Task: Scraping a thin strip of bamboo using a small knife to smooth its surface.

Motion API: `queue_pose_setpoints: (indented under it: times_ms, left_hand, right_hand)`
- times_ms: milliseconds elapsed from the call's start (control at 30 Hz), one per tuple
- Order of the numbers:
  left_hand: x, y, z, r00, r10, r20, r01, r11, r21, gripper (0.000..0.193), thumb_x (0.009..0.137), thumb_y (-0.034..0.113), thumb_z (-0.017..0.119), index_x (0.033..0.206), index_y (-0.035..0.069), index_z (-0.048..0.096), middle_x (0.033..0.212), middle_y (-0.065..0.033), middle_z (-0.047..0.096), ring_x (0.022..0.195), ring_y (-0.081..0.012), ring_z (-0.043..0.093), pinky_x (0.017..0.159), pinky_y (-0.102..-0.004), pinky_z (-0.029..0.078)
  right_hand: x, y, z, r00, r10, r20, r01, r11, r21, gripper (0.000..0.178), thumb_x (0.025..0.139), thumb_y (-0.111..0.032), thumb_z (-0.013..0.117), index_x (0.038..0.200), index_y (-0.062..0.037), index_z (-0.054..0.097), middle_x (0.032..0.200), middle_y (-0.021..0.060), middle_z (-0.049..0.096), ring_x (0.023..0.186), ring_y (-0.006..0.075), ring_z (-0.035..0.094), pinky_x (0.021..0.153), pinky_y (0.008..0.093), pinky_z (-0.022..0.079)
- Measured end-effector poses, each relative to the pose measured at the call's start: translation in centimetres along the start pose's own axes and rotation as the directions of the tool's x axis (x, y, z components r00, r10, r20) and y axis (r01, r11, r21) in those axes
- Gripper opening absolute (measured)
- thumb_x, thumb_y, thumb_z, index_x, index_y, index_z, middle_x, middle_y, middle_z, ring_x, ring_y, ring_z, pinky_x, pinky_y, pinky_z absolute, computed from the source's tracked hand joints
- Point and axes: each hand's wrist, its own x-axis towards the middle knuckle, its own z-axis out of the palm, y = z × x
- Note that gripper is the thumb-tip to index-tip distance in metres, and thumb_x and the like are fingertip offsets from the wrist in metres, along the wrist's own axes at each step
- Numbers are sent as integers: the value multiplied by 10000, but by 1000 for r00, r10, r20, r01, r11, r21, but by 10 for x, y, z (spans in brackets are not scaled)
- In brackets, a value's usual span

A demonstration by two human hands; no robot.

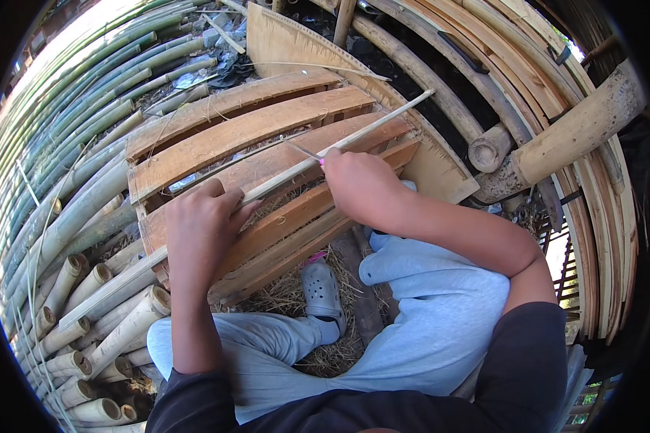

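Observation:
A long, thin, pale bamboo strip [383,123] slants from the lower left to the upper right across a slatted wooden bench [245,128]. My left hand [204,220] is closed round the strip near the bench's left side. Further along it, my right hand [357,186] grips a small knife [305,150], and a bit of pink shows at the fingers. The thin blade points up and left from that fist, close to the strip's upper side. Most of the knife's handle is hidden inside the hand. Thin shavings lie on the bench slats.
Stacked bamboo poles [87,195] fill the left side. A plywood sheet [296,43] borders the bench's far side. At the right stand a thick bamboo post [578,133] and long curved-looking boards [599,238]. Below the bench, a grey clog [321,290] rests on straw.

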Motion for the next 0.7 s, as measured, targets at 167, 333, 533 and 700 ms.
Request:
queue_pose_setpoints:
  times_ms: [167,333,533,700]
  left_hand:
    - [-2,0,1,1000,-26,-13,25,998,-64,264,794,353,818,858,101,776,731,-64,642,669,-270,658,622,-405,501]
    - [1,2,-1,1000,-27,-3,27,997,-73,273,789,349,826,837,88,765,740,-65,650,677,-270,662,627,-402,504]
    - [2,3,2,998,-63,6,63,995,-77,263,784,339,819,790,93,728,742,-74,634,706,-278,671,644,-406,504]
    - [0,4,-1,997,-69,20,71,994,-83,277,774,345,826,794,87,728,745,-76,634,712,-282,670,650,-410,506]
  right_hand:
    - [3,4,16,995,-33,-93,39,997,59,65,891,-31,580,904,28,553,694,233,688,679,378,733,582,447,598]
    - [-3,3,15,994,-38,-101,35,999,-32,85,909,-58,582,888,17,548,673,207,687,661,351,737,568,417,602]
    - [-1,-38,26,984,-97,-151,90,994,-56,85,931,-64,577,885,0,544,634,138,684,619,277,742,526,375,601]
    - [-7,18,27,994,24,-104,-36,993,-116,91,913,-54,602,885,23,561,684,164,714,652,285,757,520,365,606]
